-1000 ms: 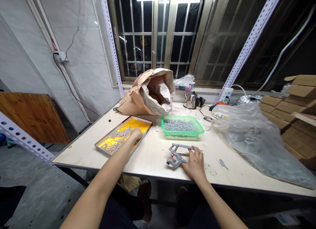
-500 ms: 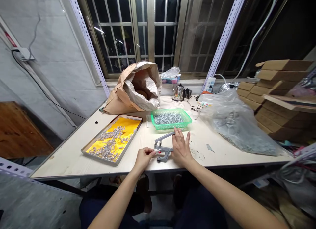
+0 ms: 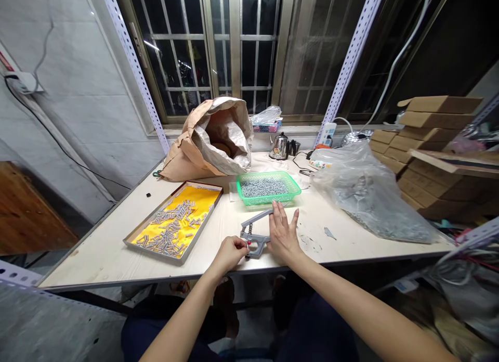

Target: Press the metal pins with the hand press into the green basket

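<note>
On the table's front part lies a pair of grey pliers [image 3: 255, 245] with a dark coil spring between its handles and a small red piece at its jaw. My right hand [image 3: 285, 237] holds the handle ends at the right, its fingertips lying over the upper handle and the thumb apart. At the jaw end, beside the red piece, my left hand [image 3: 231, 251] is closed in a pinch. Whatever sits between its fingertips is too small to make out. Behind the pliers stands a green plastic basket [image 3: 268, 199] full of small silvery metal parts.
At the left is a shallow tray [image 3: 131, 238] with yellow lining and many small metal pieces. A large paper sack [image 3: 183, 156] lies behind it. Toward the right are a clear plastic bag [image 3: 362, 195], stacked cardboard boxes [image 3: 432, 180] and a metal kettle [image 3: 279, 146].
My left hand has moved slightly closer to the red piece at the jaw of the pliers. My right hand keeps its hold. The whole view has shifted a little.
</note>
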`<state>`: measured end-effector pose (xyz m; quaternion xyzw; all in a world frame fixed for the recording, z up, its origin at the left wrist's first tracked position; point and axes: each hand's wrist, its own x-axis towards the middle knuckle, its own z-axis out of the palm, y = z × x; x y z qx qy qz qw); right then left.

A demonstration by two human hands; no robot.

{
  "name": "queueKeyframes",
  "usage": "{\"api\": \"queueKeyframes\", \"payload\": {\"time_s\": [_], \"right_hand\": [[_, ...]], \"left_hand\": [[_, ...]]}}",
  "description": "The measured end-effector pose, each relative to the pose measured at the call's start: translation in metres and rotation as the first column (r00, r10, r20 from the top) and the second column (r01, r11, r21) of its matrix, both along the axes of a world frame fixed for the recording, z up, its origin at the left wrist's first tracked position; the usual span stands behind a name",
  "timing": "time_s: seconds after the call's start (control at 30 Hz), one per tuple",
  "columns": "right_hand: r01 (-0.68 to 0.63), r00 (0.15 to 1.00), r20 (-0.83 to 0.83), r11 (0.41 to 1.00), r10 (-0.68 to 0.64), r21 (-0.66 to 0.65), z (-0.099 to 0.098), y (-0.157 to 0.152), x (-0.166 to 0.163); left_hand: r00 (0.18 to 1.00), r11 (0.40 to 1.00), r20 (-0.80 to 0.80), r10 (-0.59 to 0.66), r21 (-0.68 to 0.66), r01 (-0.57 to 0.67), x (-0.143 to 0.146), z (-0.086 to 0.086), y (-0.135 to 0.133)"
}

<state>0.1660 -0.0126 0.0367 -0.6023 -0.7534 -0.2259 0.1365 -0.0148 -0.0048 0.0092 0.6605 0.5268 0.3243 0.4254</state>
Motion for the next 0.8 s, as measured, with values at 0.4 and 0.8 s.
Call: {"api": "queueKeyframes", "payload": {"time_s": [0.4, 0.8], "right_hand": [[-0.04, 0.999, -0.014, 0.998, 0.041, 0.037, 0.001, -0.001, -0.002], [-0.119, 0.992, -0.044, 0.993, 0.118, 0.0, 0.001, 0.001, 0.004]], "left_hand": [[1.0, 0.997, -0.031, 0.003, 0.071, 0.0, -0.001, 0.003, -0.005], [0.997, 0.999, 0.076, 0.008, 0.05, -0.012, -0.006, 0.001, -0.01]]}}
